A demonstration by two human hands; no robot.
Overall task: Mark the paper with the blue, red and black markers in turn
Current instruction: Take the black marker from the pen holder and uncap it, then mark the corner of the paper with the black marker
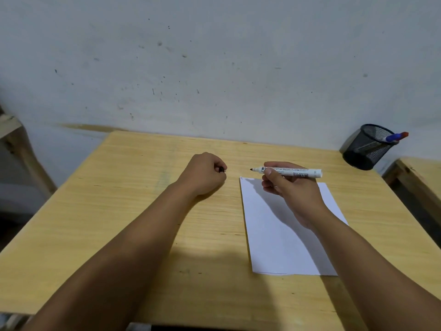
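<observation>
Right hand [290,189] pinches the black marker [287,172] around mid-barrel, thumb on the near side, other fingers curled behind it. Barrel lies roughly level, bare dark tip sticking out past the thumb toward the left hand [206,173]. Left hand is a closed fist w/ a small black piece, prob. the cap [222,169], poking out between its fingertips. Fist rests on the table [133,187], apart from the marker tip w/ bare wood between.

Paper [281,237] lies under & nearer than the right-hand fingers; its far left corner sits just below the marker tip. A tiny mark shows at that corner (too small to read colour). Blue & red markers [395,137] stand in the mesh cup [367,146], well beyond the right knuckles at the wall, so this looks like the last colour of the three.

Step in hand, as I judge it: put the black mark down. To do it well: tilt the tip down from level, shift the grip closer to the tip for control, set the wrist on the sheet so it can't slide, short light stroke. Left fist could come across & pin the sheet's near-left edge, since nothing holds it.

Room: open wood on the thumb side & between the hands, plenty for the tip to drop. Table's right edge & the cup lie past the marker's butt end, so keep the elbow swing small. Sheet's left edge is close under the tip; aim inward so ink doesn't land on the wood.
</observation>
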